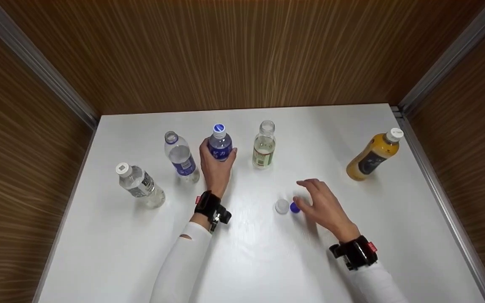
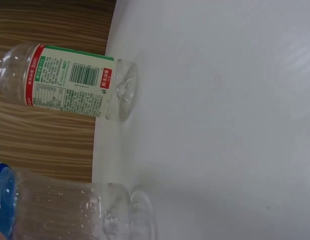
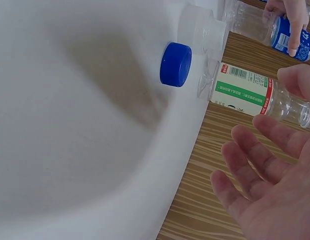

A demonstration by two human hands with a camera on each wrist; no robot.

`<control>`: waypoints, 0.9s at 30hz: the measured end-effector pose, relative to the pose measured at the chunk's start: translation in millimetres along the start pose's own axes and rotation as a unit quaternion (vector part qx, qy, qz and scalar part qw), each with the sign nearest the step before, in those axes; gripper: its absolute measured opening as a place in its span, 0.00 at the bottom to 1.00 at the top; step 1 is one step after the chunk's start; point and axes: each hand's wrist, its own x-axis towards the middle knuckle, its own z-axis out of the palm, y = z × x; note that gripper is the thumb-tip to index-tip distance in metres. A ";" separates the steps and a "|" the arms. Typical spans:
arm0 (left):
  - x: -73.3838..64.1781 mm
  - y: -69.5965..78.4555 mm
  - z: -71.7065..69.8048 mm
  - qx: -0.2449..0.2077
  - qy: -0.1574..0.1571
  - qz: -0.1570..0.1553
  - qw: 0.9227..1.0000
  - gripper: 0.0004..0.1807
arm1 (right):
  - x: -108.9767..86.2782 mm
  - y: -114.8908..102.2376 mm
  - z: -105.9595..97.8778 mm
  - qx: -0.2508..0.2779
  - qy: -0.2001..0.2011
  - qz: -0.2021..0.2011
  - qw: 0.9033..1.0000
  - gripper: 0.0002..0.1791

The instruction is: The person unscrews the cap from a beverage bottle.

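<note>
My left hand [image 1: 216, 172] grips a clear plastic bottle with a blue label [image 1: 220, 148] and a white-rimmed blue cap, thumb on its right side. The bottle's clear lower part [image 2: 70, 210] shows in the left wrist view, its base at the tabletop. My right hand [image 1: 324, 206] hovers low over the table with spread, relaxed fingers, holding nothing. Right by its thumb lies a small blue bottle cap [image 1: 294, 207], also plain in the right wrist view [image 3: 175, 64]. Beside that is a translucent white cap [image 1: 282, 206].
An uncapped bottle with a cream-and-green label [image 1: 264, 147] stands right of my left hand. Left of it are an uncapped purple-labelled bottle [image 1: 182, 160] and a white-capped clear bottle [image 1: 142, 185]. An orange drink bottle [image 1: 373, 155] stands far right. Wood-grain panels [image 1: 242, 54] enclose the white table [image 1: 242, 261].
</note>
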 end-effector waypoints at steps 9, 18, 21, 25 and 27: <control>-20.8 -1.8 0.2 0.003 -0.046 0.052 0.998 0.44 | 3.4 -2.8 0.8 0.008 0.000 0.011 1.000 0.25; -35.5 -2.7 -3.8 0.068 -0.103 0.090 0.988 0.43 | 8.0 -8.7 1.0 0.018 0.010 0.005 1.000 0.24; -36.7 -2.5 -5.3 0.095 -0.127 0.109 0.981 0.42 | 9.9 -10.0 1.6 0.022 0.033 -0.004 0.999 0.21; -38.2 -2.7 -6.7 0.114 -0.158 0.139 0.971 0.41 | 13.1 -12.5 2.7 0.032 0.071 -0.019 0.997 0.16; -39.2 -3.0 -7.2 0.122 -0.169 0.156 0.966 0.41 | 14.6 -14.0 3.0 0.038 0.083 -0.023 0.996 0.15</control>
